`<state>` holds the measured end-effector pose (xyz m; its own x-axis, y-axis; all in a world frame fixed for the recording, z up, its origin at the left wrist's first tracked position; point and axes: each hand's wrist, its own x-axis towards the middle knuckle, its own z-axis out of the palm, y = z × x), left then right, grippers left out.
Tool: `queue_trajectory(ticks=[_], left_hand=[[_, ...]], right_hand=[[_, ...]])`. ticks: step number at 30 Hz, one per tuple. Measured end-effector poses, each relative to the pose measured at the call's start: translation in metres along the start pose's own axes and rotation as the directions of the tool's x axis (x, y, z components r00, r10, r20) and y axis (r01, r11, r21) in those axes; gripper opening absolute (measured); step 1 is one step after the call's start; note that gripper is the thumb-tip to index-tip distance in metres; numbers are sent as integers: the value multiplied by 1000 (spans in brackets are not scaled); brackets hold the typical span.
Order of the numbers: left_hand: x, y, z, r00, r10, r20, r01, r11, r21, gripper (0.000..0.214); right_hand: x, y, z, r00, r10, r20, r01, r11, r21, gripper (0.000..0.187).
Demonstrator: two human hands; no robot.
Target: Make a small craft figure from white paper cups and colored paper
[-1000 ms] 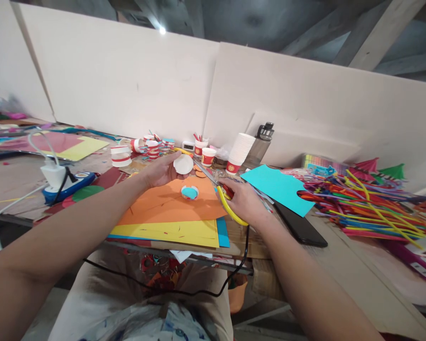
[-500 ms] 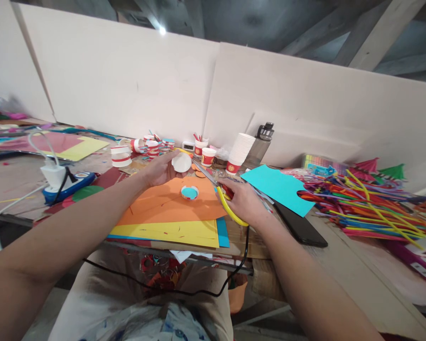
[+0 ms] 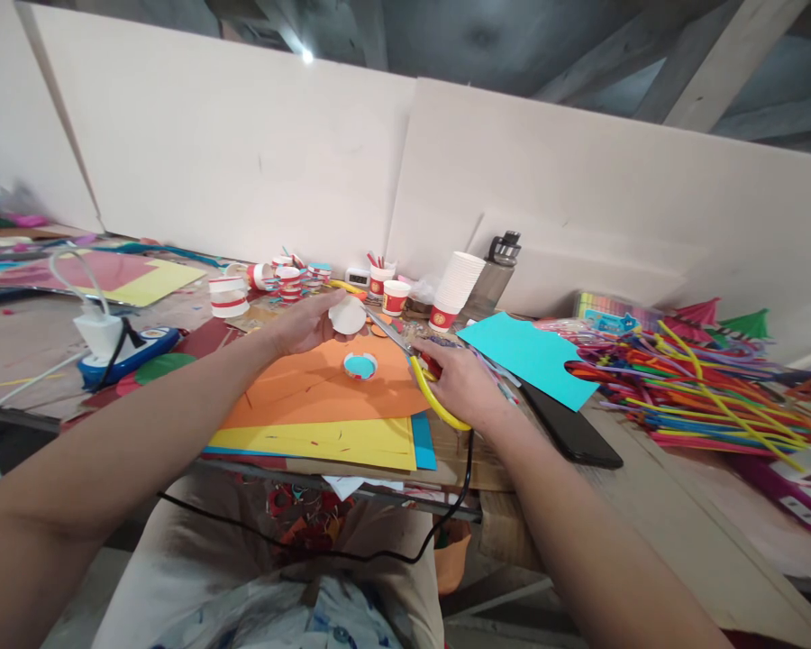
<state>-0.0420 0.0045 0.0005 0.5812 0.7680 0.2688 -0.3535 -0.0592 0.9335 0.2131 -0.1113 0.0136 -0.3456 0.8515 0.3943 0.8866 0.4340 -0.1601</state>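
My left hand (image 3: 309, 323) is closed on a small round white paper piece (image 3: 347, 315), which looks like the bottom of a paper cup. In my right hand (image 3: 460, 379) is a pair of scissors (image 3: 424, 383) with yellow handles. Their blades point up and left, with the tips close to the white piece. Whether the tips touch it I cannot tell. Below, a shallow white ring with a light blue inside (image 3: 360, 365) lies on an orange sheet (image 3: 311, 392). Under that sheet are yellow paper (image 3: 351, 442) and blue paper.
Behind stand paper cups (image 3: 396, 297), a tall cup stack (image 3: 460, 284), a bottle (image 3: 496, 275) and cut cup rings (image 3: 228, 297). To the right lie a turquoise sheet (image 3: 523, 356), a black phone (image 3: 574, 433) and colourful pipe cleaners (image 3: 703, 388). A power strip (image 3: 135, 351) sits left.
The white piece has tilted slightly in my left hand and shifted a little. My right hand keeps the scissors in nearly the same place.
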Motion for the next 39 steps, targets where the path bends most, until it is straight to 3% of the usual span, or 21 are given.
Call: queue_trajectory(ticks=[5, 8, 12, 19, 27, 31, 39], left_hand=[[0, -2, 1, 1000, 21, 14, -21, 999, 26, 38], [0, 0, 2, 1000, 13, 27, -14, 1000, 23, 40], [-2, 4, 4, 999, -13, 41, 13, 1000, 1, 40], [-3, 6, 7, 998, -46, 40, 46, 999, -3, 42], [-3, -3, 8, 994, -19, 107, 17, 1000, 18, 44], [-1, -6, 8, 996, 2, 84, -3, 1000, 10, 43], [-1, -6, 10, 998, 3, 58, -3, 1000, -8, 40]], right_hand=[[0, 1, 2, 1000, 22, -4, -22, 999, -25, 44], [1, 3, 3, 1000, 9, -5, -9, 999, 52, 44], [1, 4, 4, 1000, -26, 0, 26, 983, 181, 40], [2, 2, 3, 999, -7, 35, -2, 965, 264, 24], [1, -1, 5, 1000, 24, 18, -24, 999, 28, 38], [2, -2, 7, 998, 60, 23, -58, 995, -79, 51], [2, -3, 7, 997, 66, 30, -62, 990, -127, 57]])
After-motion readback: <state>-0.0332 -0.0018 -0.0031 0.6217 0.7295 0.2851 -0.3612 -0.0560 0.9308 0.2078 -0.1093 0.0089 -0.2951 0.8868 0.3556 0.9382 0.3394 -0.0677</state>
